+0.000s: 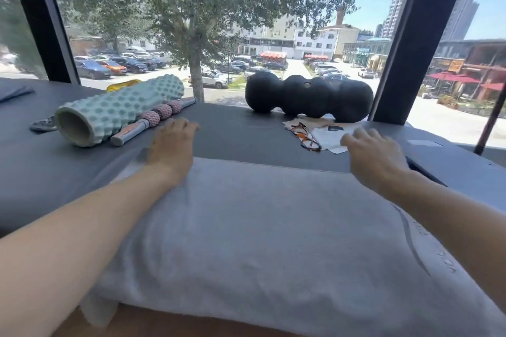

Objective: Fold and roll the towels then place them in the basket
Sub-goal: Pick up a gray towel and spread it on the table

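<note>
A light grey towel (262, 230) lies spread flat over the near part of a dark grey padded table (235, 131), its near edge hanging over the front. My left hand (172, 145) lies at the towel's far left corner, fingers straight and reaching past the edge onto the table. My right hand (375, 156) sits at the far right corner, fingers spread and relaxed, slightly blurred. Neither hand holds anything that I can see. No basket is in view.
A mint green foam roller (117, 109) and a pink and grey massage stick (156, 120) lie at the back left. A black knobbly roller (309, 97) sits by the window. Glasses (305, 135) rest on white paper (328, 137) at the back right.
</note>
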{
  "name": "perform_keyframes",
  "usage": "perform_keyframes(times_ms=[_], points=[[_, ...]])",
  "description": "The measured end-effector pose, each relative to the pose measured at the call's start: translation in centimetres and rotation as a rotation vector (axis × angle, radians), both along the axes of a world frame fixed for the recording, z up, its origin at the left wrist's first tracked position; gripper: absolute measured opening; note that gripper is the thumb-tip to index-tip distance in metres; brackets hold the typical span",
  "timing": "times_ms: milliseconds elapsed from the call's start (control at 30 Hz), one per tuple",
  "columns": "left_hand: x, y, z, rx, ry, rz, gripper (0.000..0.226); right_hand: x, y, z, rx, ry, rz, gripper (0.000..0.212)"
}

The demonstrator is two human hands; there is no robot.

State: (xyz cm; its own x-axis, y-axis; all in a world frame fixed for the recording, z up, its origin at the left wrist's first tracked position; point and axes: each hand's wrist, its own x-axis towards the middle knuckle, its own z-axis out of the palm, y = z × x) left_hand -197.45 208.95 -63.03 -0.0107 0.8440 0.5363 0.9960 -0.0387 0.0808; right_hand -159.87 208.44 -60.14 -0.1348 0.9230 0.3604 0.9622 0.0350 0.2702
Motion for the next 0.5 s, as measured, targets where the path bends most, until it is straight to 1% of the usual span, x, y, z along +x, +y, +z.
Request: perform_keyframes(times_ms=[33,67,100,133,167,233,300,333,400,500], points=[[0.8,-0.6,-0.1,-0.055,-0.041,-0.010,0.048,-2.5,-0.7,-0.5,-0.089,0.124,0.143,0.048],[1.5,-1.3,-0.4,-0.129,-0.084,-0.022,0.043,-5.0,-1.5,-1.2,-0.237,0.265,0.265,0.047],[1.9,-2.1,-0.8,-0.215,-0.119,-0.028,0.040,-7.4,-2.2,-2.0,-0.402,0.352,0.355,0.045],[2.0,-2.9,-1.3,-0.311,-0.143,-0.017,0.039,-9.4,-2.5,-2.8,-0.529,0.360,0.420,0.049],[1.6,-3.4,-1.9,-0.403,-0.151,0.010,0.044,-10.9,-2.6,-3.6,-0.591,0.319,0.450,0.057],[-0.6,-3.7,-2.7,-0.509,-0.119,0.090,0.061,-12.5,-2.1,-4.9,-0.585,0.294,0.441,0.067],[-3.4,-3.3,-3.3,-0.540,-0.122,0.173,0.076,-12.8,-1.3,-5.6,-0.552,0.325,0.427,0.071],[-4.6,-2.9,-3.4,-0.551,-0.149,0.203,0.080,-12.8,-1.1,-5.8,-0.543,0.325,0.427,0.072],[-5.6,-2.0,-3.8,-0.551,-0.204,0.226,0.082,-12.7,-0.8,-6.1,-0.535,0.323,0.430,0.071],[-5.8,-0.6,-4.2,-0.528,-0.213,0.225,0.079,-12.7,-0.5,-6.3,-0.527,0.328,0.440,0.070]])
